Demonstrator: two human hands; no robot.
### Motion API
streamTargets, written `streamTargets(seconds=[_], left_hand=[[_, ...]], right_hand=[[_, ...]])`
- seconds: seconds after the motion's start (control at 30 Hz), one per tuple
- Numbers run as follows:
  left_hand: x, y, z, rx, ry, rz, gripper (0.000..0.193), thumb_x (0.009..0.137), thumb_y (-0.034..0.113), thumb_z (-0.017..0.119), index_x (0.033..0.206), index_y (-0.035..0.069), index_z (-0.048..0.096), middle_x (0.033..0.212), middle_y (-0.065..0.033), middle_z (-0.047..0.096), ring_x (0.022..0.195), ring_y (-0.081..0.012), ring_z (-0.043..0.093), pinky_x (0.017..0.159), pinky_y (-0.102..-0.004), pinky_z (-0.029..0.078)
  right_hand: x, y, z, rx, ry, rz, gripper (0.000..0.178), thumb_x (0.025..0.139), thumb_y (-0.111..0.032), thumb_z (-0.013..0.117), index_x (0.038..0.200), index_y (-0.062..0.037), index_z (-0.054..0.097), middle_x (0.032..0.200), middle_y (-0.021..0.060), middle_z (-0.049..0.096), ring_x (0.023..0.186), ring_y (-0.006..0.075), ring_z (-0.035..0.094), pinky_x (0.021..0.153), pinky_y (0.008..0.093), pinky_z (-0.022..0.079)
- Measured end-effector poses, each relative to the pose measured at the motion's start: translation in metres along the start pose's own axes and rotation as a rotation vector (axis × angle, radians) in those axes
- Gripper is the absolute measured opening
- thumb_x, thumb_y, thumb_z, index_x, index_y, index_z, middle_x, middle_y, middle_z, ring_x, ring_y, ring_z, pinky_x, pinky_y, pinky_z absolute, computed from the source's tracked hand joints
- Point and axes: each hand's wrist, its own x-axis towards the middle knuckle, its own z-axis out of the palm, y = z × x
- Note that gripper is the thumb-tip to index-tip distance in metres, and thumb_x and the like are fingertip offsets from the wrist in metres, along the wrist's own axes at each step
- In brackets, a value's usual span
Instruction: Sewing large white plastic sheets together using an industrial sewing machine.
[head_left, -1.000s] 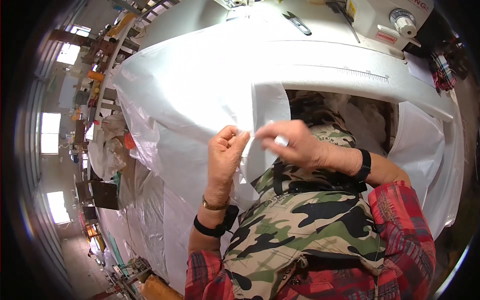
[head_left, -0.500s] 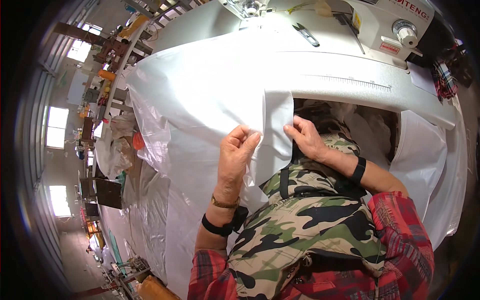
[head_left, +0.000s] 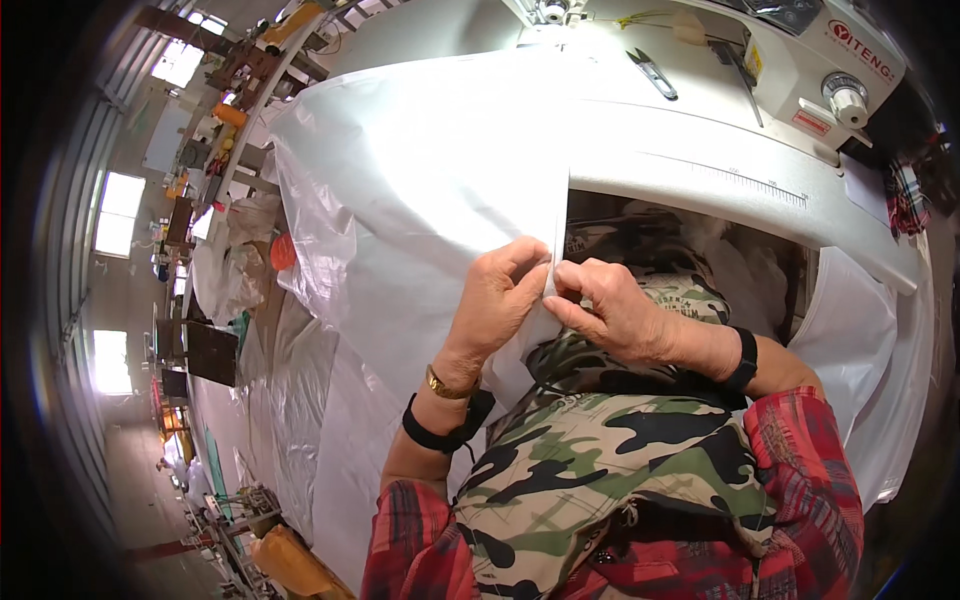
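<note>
A large sheet of shiny white fabric [head_left: 420,190] drapes over the sewing machine table and hangs down toward my lap. Along its right edge, my left hand [head_left: 502,305] pinches the material between thumb and fingers. Close beside it, my right hand [head_left: 612,312] grips the same edge, its thumb and bent forefinger pressed together. The edge stands as a narrow fold between both hands, running up toward the lit needle area of the sewing machine [head_left: 553,12]. My fingertips partly cover the fold.
Thread snips [head_left: 652,74] lie on the table near the machine's handwheel [head_left: 846,100]. A printed ruler scale [head_left: 750,177] runs along the table's front. More white fabric [head_left: 845,320] hangs at right. Shelving and windows [head_left: 120,215] line the left.
My right hand has moved left, close to my left hand. The wider flap at the fabric's edge is now folded over into a narrow strip. The view has shifted slightly.
</note>
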Motion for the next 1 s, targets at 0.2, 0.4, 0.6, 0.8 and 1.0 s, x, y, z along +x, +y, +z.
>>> streamTargets(seconds=[0.2, 0.4, 0.6, 0.8, 1.0], left_hand=[[0.001, 0.013, -0.004, 0.108, 0.017, -0.029, 0.017, 0.093, 0.012, 0.058, 0.083, -0.001, 0.054, 0.069, -0.0026, 0.049, 0.067, -0.0091, 0.043, 0.058, -0.0267, 0.04], [-0.001, -0.007, -0.01, -0.184, 0.025, -0.112, 0.02, 0.092, 0.012, 0.059, 0.079, 0.0, 0.05, 0.071, 0.0018, 0.043, 0.069, -0.0049, 0.039, 0.056, -0.0252, 0.036], [-0.001, 0.037, -0.056, 0.276, 0.069, -0.082, 0.013, 0.089, 0.008, 0.059, 0.081, -0.001, 0.053, 0.065, -0.0017, 0.045, 0.061, -0.0076, 0.044, 0.055, -0.0264, 0.037], [0.019, 0.113, -0.069, 1.038, -0.066, 0.488, 0.005, 0.079, 0.0, 0.057, 0.076, 0.002, 0.053, 0.068, -0.0148, 0.056, 0.061, -0.0299, 0.058, 0.056, -0.0359, 0.046], [0.009, 0.068, -0.05, 1.232, -0.278, 0.533, 0.008, 0.076, 0.007, 0.06, 0.078, 0.005, 0.053, 0.071, -0.0096, 0.054, 0.067, -0.027, 0.061, 0.058, -0.0363, 0.05]], right_hand=[[0.002, -0.003, 0.004, -0.045, -0.113, 0.089, 0.017, 0.087, -0.015, 0.062, 0.082, -0.0024, 0.053, 0.07, 0.0167, 0.059, 0.066, 0.0347, 0.06, 0.062, 0.0435, 0.048], [0.017, 0.014, 0.001, -0.179, -0.2, -0.223, 0.014, 0.09, -0.012, 0.06, 0.082, -0.002, 0.055, 0.075, 0.0132, 0.062, 0.066, 0.0254, 0.063, 0.059, 0.033, 0.048], [0.056, 0.081, 0.041, 0.369, 0.263, 0.505, 0.025, 0.091, -0.021, 0.061, 0.098, 0.0028, 0.063, 0.08, 0.0102, 0.067, 0.076, 0.0159, 0.064, 0.07, 0.0306, 0.052], [0.158, 0.018, 0.109, 0.389, -0.289, -0.162, 0.024, 0.087, -0.017, 0.059, 0.105, -0.0028, 0.064, 0.097, 0.0142, 0.068, 0.09, 0.0234, 0.064, 0.08, 0.0346, 0.051], [0.103, 0.104, 0.16, 0.172, -0.357, 0.074, 0.025, 0.087, -0.018, 0.059, 0.105, -0.0018, 0.064, 0.098, 0.0173, 0.067, 0.091, 0.0255, 0.064, 0.082, 0.036, 0.051]])
